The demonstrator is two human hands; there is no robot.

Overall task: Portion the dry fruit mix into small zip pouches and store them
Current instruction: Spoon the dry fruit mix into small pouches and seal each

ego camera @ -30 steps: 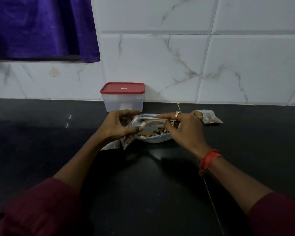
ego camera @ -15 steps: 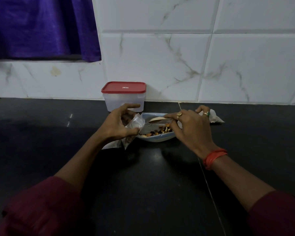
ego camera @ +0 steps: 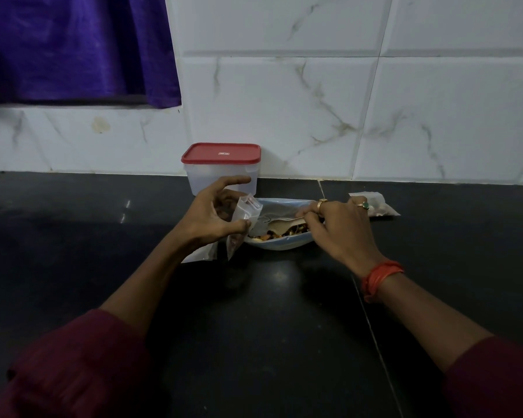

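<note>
I see the left hand (ego camera: pixel 212 218) pinching a small pouch (ego camera: pixel 246 210) just left of the bowl (ego camera: pixel 284 245). The right hand (ego camera: pixel 338 230) grips a spoon (ego camera: pixel 281 224) over the fruit mix (ego camera: pixel 277 234) inside the bowl. A filled pouch (ego camera: pixel 378 205) lies on the counter just beyond the right hand, and a red-lidded box (ego camera: pixel 221 167) stands against the wall.

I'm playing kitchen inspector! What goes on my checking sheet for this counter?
Surface: black counter, dark and shiny.
Job's things: pale bowl holding dry fruit mix; spoon in the bowl; small zip pouch held up beside the bowl; filled pouch lying behind the right hand; red-lidded container, lid on, by the wall.
Clutter: spare pouches under the left wrist.
Grippers: left hand pinches the small zip pouch; right hand holds the spoon.
Cables: nothing seen.
Surroundings: white marbled tile wall; purple cloth at upper left.
</note>
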